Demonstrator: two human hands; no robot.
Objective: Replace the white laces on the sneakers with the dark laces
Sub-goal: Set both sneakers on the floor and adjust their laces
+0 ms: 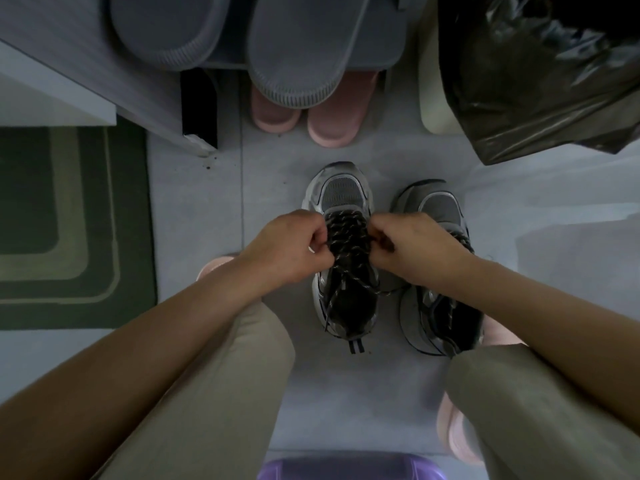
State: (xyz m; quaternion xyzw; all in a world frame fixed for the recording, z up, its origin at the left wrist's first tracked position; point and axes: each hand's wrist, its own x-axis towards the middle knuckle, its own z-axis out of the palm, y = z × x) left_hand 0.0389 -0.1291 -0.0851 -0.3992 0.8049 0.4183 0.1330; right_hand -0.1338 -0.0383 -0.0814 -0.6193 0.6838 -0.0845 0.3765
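My left hand (pixel 289 245) and right hand (pixel 407 245) pinch the dark lace (pixel 348 233) on either side of the left sneaker (pixel 341 192); I should tug both evenly.

The sneakers (pixel 341 195) have grey mesh toes with shiny silvery overlays, and their dark laces (pixel 348 233) are speckled woven cord. The black bag (pixel 526 71) is glossy crinkled plastic; the floor (pixel 277 188) looks smooth and matt.

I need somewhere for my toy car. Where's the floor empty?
Bare floor lies between the green mat and the sneaker being laced, and between the other sneaker and the black plastic bag. Crowded at the dark laces, which left hand and right hand pinch.
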